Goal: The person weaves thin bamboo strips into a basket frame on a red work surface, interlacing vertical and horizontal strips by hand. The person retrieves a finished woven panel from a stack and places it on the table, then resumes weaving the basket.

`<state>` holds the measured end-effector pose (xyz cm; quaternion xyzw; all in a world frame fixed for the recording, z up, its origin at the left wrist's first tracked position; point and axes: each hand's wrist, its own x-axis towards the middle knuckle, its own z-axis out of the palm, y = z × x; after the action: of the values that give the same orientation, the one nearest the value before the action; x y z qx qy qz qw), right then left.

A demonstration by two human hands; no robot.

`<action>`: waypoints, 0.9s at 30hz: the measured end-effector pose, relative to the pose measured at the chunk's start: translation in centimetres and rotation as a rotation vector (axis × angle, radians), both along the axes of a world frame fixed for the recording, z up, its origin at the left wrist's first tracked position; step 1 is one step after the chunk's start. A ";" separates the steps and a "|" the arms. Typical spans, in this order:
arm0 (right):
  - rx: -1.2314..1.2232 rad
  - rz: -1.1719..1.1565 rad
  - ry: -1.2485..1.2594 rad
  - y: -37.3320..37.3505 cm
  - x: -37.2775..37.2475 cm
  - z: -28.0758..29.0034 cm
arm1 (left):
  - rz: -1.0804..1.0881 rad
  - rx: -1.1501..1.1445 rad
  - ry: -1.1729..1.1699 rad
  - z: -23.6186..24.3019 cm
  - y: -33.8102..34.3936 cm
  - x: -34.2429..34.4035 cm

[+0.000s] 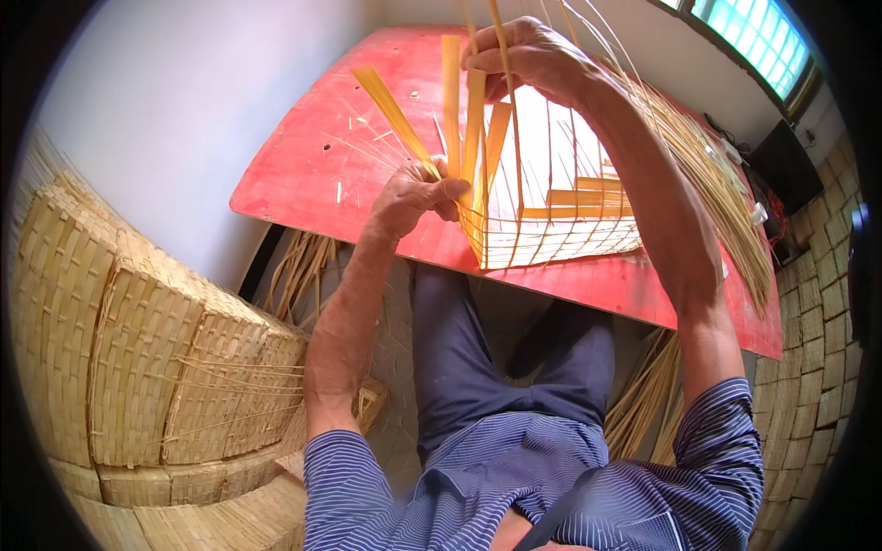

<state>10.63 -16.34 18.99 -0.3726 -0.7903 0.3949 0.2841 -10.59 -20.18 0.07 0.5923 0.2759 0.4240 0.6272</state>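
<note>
A partly woven basket [551, 241] of thin bamboo strips rests on the red board [303, 165], with several broad yellow slats standing up at its left corner and shorter slats woven inside. My left hand [423, 193] is closed on the slats [470, 156] at that corner, thumb pressed over their lower part. My right hand [519, 57] is raised above the basket, fingers pinched around a thin upright strip [515, 147] near the tops of the tall slats; its fingertips are partly hidden. Other thin strips stick up loosely around it.
Stacked woven baskets [138, 340] fill the left side; more [818, 331] line the right. Long bamboo strips [717, 202] lie along the board's right, beside a black panel [781, 170]. Loose strip bundles [643, 404] lie under the board. A wall and window [744, 41] are behind.
</note>
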 end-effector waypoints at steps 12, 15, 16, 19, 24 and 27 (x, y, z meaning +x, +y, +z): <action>0.135 -0.441 0.010 -3.4 3.2 -2.4 | 0.005 0.020 0.059 -0.1 -0.2 0.1; 0.024 -0.332 0.136 -3.2 2.6 -2.9 | 0.038 0.007 0.045 0.2 -0.9 0.3; -0.006 -0.309 0.165 -3.3 2.4 -3.0 | 0.023 0.010 0.030 0.3 -1.3 0.2; -0.083 -0.256 0.249 -3.4 2.1 -3.0 | -0.021 0.011 -0.012 0.6 -1.7 0.1; -0.129 -0.229 0.318 -3.8 1.8 -2.9 | -0.033 -0.080 -0.083 0.0 -1.3 0.3; -0.139 -0.203 0.321 -4.3 1.4 -2.8 | 0.025 -0.084 -0.096 -0.3 -1.4 0.8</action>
<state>12.07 -20.65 16.18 -0.4014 -0.6640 0.4720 0.4184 -9.79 -21.62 -0.24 0.5409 0.2704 0.4476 0.6587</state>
